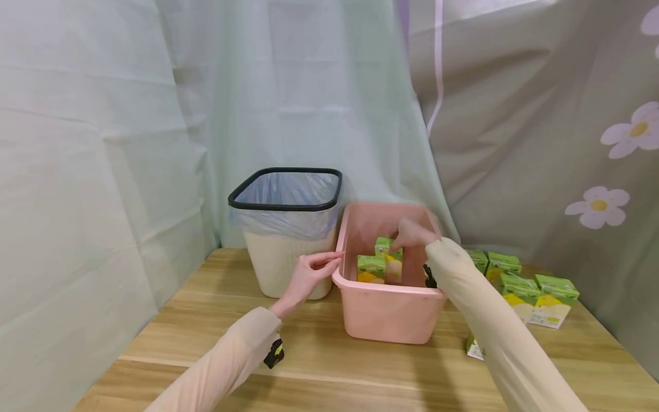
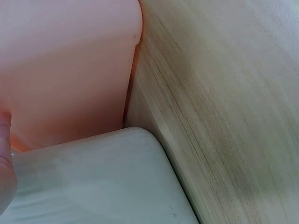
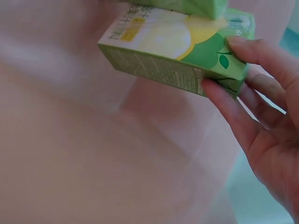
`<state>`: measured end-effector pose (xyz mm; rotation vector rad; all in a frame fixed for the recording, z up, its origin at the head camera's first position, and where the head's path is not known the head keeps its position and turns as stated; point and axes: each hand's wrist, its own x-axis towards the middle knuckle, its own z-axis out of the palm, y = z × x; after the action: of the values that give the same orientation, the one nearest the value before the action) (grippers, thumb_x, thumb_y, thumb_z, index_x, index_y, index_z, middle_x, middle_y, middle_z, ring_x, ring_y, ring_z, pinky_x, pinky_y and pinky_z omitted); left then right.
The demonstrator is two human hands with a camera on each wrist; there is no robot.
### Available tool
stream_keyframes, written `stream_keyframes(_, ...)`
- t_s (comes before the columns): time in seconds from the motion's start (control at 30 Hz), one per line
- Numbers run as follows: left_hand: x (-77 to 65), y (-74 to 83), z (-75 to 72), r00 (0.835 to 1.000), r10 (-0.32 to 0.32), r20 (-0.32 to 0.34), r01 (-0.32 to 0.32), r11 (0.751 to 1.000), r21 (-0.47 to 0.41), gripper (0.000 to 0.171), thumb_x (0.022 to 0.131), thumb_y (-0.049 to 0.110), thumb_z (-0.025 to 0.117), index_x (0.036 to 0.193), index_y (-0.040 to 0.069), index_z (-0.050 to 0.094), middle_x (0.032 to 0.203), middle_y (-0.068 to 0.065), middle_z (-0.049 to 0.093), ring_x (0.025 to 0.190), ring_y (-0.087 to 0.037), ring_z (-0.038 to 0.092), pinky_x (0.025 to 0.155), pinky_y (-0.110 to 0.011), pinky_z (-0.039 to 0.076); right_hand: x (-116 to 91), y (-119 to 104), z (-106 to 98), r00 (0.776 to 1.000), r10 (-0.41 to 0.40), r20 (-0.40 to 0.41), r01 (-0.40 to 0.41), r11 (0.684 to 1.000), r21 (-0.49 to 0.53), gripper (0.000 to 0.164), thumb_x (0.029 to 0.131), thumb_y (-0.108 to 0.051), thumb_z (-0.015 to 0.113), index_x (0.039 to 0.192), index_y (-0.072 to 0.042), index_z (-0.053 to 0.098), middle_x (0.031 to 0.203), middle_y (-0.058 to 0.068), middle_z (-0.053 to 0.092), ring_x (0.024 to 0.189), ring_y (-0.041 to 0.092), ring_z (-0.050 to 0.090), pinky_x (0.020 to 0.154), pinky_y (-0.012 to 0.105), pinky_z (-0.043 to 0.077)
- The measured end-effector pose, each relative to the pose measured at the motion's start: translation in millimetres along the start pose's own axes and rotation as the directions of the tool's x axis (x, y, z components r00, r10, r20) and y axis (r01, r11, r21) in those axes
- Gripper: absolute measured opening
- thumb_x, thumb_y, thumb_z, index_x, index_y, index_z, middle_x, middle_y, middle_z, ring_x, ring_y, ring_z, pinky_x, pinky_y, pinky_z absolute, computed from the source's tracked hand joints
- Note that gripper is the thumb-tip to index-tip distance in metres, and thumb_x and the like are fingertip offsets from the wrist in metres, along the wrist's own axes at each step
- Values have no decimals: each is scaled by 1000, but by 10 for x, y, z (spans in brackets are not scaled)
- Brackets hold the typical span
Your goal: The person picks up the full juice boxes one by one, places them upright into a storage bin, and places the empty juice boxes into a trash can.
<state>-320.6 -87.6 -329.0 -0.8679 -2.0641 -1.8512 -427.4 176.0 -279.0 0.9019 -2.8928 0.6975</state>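
Backing the wood-grain table and pink bin, creased curtains hang.

We record a wood-grain table bearing 1 pink tub; from it, 1 cream bin at 10 o'clock; at 3 to 4 o'clock, we count 5 visible green-topped cartons.

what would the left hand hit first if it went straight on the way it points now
Most likely the left rim of the pink bin: the fingers of the left hand reach that rim, though actual contact is hard to tell.
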Motion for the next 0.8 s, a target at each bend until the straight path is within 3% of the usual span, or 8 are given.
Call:
stream_keyframes(0.13,-11,6,2,1000,19,0,-19,1000,25,26,86,2,61,108,-12,60,105,-23,60,98,-24,57,77,-26,46,-12,-11,21,1000,7,26,-6,1000,-25,23,65,1,77,59,0,55,52,-4,37,47,10,32,47,24,32)
stream_keyframes(0.5,-7,21,1,1000,30,2,-31,999,16,26,86,0,60,108,-14,59,106,-25,58,96,-25,58,76,-25,46,-34,17,10,991,-17,134,27,997,-74,24,64,4,78,67,2,54,58,-2,35,53,13,36,48,23,34)
stream_keyframes(0.63,-16,27,6,1000,13,0,-13,1000,8,27,86,2,60,109,-13,59,106,-24,58,98,-24,57,78,-26,46,-27,25,2,990,19,139,-7,996,-85,24,65,2,78,73,4,56,62,1,40,56,15,39,49,24,36)
stream_keyframes(0.8,-22,28,4,999,30,-10,-30,999,26,26,86,1,61,108,-13,60,106,-23,59,99,-26,57,79,-26,45,-37,22,-14,993,14,120,-7,998,-58,22,67,3,76,67,1,54,60,0,38,54,14,37,49,25,34)
